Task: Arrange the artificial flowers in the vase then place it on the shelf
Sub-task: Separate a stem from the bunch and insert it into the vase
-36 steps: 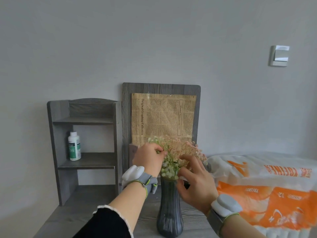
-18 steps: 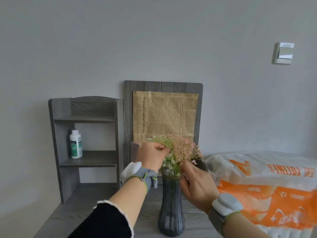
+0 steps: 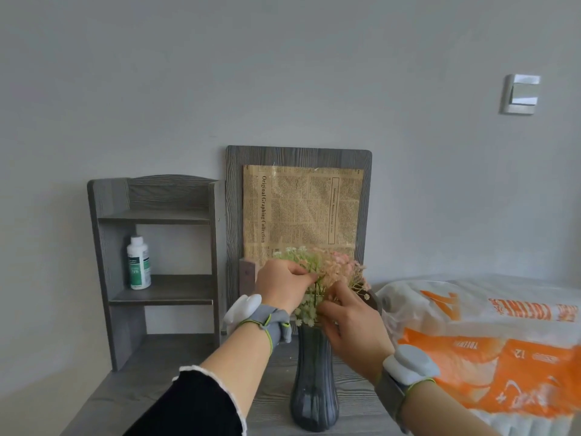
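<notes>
A dark ribbed vase (image 3: 314, 388) stands upright on the grey counter (image 3: 151, 382), near its front edge, with the artificial flowers (image 3: 330, 272) already seated in its mouth. Above it, the left hand (image 3: 283, 287) has its grip closed on the pale green sprigs. The right hand (image 3: 355, 328) pinches the pink stems just over the rim.

By the look of it, the arranging is in its final touches, and the move to the shelf is not yet begun.

Just right of the vase lies a bulky orange-and-white plastic bag (image 3: 490, 341). To the left at the back stands the grey shelf (image 3: 103, 247). A white bottle (image 3: 138, 264) occupies the left end of its middle tier, and the rest of that tier looks free, though headroom for the blooms may be tight. A board faced with newsprint (image 3: 301, 209) leans on the wall behind the flowers, and a wall switch (image 3: 520, 94) sits high to the right.
</notes>
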{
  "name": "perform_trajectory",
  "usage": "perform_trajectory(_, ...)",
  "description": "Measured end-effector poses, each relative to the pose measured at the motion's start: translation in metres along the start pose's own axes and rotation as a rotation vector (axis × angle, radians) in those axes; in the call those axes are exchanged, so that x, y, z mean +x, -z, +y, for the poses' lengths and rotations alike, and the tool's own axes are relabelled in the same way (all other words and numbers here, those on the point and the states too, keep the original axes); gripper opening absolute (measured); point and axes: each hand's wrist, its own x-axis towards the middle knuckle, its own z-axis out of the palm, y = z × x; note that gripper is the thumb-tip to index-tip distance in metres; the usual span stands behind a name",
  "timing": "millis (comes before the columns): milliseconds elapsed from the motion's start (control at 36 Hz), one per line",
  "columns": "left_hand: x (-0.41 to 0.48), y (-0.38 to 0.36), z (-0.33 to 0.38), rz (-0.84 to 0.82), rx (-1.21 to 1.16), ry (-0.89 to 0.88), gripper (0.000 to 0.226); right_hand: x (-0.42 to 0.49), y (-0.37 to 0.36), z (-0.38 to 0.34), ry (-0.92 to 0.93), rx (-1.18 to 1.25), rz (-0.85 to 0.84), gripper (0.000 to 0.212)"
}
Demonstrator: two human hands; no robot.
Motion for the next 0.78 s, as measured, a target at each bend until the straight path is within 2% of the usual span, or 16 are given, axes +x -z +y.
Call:
perform_trajectory(167, 0.003, 0.002, 0.005, 0.086, 0.014, -0.01, 0.022, -0.002, 0.003, 0.004, 0.07, 0.047, -0.029, 0.017)
perform_trajectory(333, -0.009, -0.002, -0.001, 0.039, 0.119, -0.021, 0.018, -0.004, -0.002, 0.004, -0.028, 0.123, 0.056, 0.012)
perform_trajectory(417, -0.011, 0.0, -0.002, 0.063, 0.15, 0.0, 0.031, -0.004, -0.004, 0.005, -0.097, 0.167, 0.085, 0.008)
perform_trajectory(556, -0.014, 0.002, 0.001, 0.054, 0.148, 0.002, 0.013, -0.003, -0.003, 0.007, -0.161, 0.233, 0.135, 0.007)
perform_trajectory(778, -0.022, 0.008, 0.002, 0.094, 0.097, -0.018, 0.011, -0.006, 0.005, 0.009, -0.197, 0.252, 0.202, 0.009)
